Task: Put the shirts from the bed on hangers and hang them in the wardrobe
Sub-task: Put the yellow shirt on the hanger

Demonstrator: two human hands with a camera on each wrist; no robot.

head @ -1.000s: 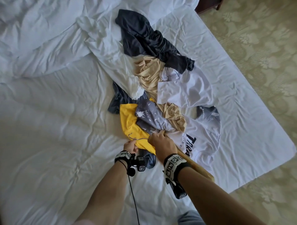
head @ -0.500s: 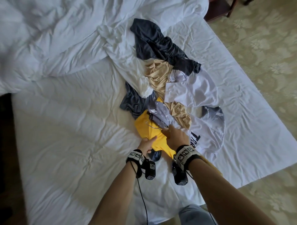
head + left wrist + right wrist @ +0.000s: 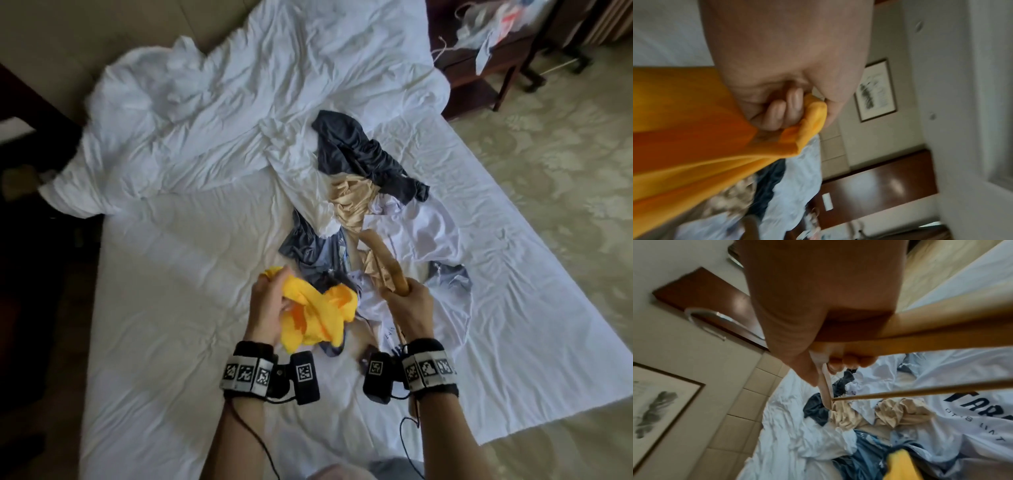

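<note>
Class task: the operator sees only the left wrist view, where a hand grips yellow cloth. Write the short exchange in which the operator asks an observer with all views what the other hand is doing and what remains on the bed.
Operator: What does the other hand hold?
Observer: The right hand grips a wooden hanger by one arm.
Operator: Has the hanger entered the yellow shirt?
Observer: No. In the head view the yellow shirt hangs bunched from the left hand, apart from the hanger.
Operator: What is left on the bed?
Observer: A pile: a dark grey shirt, a beige garment and a white shirt with dark lettering, among others.
</note>
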